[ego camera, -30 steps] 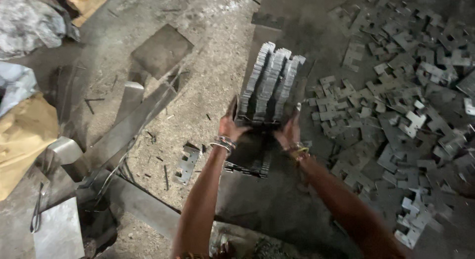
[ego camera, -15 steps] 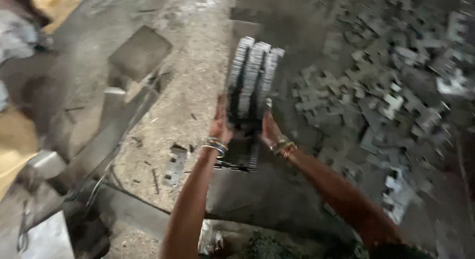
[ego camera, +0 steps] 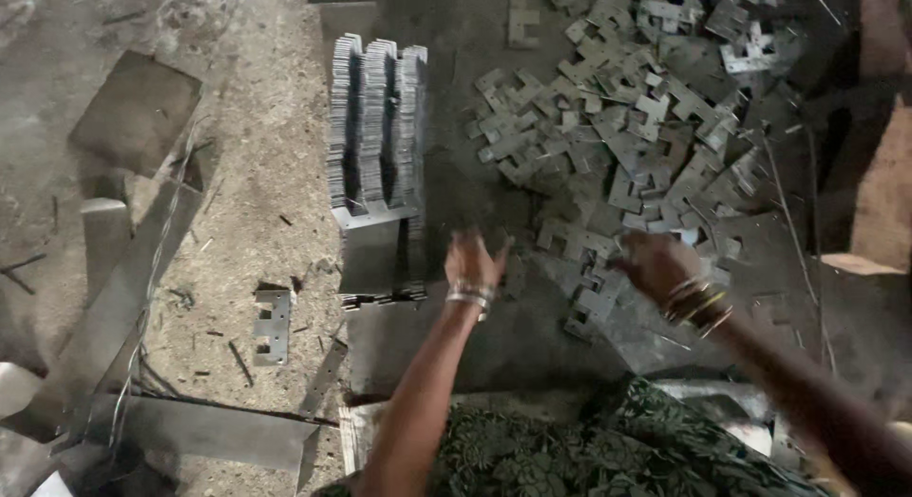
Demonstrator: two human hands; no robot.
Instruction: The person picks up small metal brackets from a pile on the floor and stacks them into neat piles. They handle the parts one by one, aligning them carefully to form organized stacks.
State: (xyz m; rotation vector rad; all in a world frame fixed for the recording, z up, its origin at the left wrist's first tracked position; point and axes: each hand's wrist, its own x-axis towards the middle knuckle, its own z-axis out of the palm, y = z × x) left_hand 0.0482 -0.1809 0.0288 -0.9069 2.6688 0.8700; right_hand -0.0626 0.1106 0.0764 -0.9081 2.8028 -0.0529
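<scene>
A tall stack of stamped grey metal plates [ego camera: 376, 126] stands on edge in three rows on a dark metal sheet [ego camera: 456, 345]. My left hand [ego camera: 473, 261] hovers just right of the stack's near end, fingers spread, holding nothing. My right hand [ego camera: 655, 265] is blurred, over the near edge of a heap of loose E-shaped metal plates [ego camera: 627, 126]; whether it holds a plate I cannot tell. Both wrists carry bangles.
A single flat plate [ego camera: 274, 326] lies on the dusty floor at left. Long metal strips and bars [ego camera: 114, 307] lie at the lower left. A flat square sheet [ego camera: 133, 112] rests at upper left. My patterned clothing [ego camera: 589, 449] fills the bottom.
Both hands have let go of the plate stack, which now stands alone. The left hand drew back; the right hand swung right toward the loose heap. The view shifted.
</scene>
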